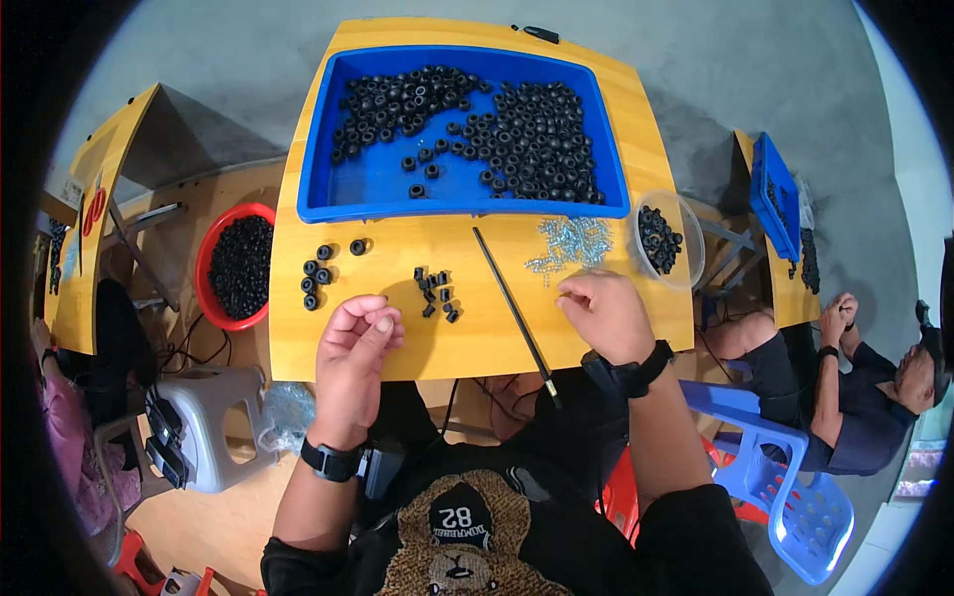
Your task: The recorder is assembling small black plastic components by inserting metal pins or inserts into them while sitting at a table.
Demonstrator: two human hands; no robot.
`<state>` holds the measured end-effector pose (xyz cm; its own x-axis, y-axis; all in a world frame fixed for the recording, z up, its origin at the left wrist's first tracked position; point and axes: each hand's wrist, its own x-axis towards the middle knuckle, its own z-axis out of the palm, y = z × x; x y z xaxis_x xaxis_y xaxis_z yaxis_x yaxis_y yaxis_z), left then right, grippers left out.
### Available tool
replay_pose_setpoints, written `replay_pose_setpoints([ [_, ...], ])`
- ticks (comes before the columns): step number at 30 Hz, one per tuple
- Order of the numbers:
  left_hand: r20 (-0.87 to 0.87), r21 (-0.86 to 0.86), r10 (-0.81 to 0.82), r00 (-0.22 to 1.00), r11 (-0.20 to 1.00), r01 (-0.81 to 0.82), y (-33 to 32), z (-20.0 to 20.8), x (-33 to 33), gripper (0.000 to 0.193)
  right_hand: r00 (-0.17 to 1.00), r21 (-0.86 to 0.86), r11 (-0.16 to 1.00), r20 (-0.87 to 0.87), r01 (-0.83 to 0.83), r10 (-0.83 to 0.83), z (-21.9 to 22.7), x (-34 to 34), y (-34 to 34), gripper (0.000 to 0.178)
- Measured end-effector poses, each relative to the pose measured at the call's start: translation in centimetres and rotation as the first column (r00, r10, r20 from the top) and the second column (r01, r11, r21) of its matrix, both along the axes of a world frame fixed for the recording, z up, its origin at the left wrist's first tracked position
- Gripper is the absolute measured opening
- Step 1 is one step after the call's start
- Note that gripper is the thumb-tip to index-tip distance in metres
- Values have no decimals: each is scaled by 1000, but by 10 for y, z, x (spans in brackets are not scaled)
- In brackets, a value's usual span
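Observation:
My left hand [355, 348] is held over the front left of the yellow table, fingers curled in toward the thumb; whatever they hold is too small to make out. Just beyond it lie several loose black ring-shaped parts [311, 268], and to its right a small cluster of black cylindrical pieces [434, 294]. My right hand [611, 313] is closed in a pinch at the near edge of a pile of tiny silvery pieces [574, 243]; its fingertips hide what is between them. A thin black rod [512, 306] lies slantwise between my hands, its near end jutting past the table edge.
A blue tray [467, 211] of black rings fills the back of the yellow table [497, 368]. A clear tub [690, 248] with black parts stands at the right edge. Lower left is a red basin [207, 283] of black pieces. Another person [865, 397] sits at the right near a blue stool [760, 437].

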<state>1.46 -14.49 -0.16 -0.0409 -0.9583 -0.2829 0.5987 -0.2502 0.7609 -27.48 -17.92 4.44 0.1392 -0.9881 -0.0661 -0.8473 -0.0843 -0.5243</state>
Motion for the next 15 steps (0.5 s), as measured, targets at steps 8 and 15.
replay_pose_setpoints([
  [8, -122, -34, 26, 992, 999, -30, -3, -11, 7, 16, 1000, -174, 985, 2, 2, -2, -6, 8, -5, 4],
  [15, -148, -77, -28, 989, 997, 16, -5, -15, 11, 17, 989, -91, 985, 6, 144, -144, -12, 25, -8, 7],
])
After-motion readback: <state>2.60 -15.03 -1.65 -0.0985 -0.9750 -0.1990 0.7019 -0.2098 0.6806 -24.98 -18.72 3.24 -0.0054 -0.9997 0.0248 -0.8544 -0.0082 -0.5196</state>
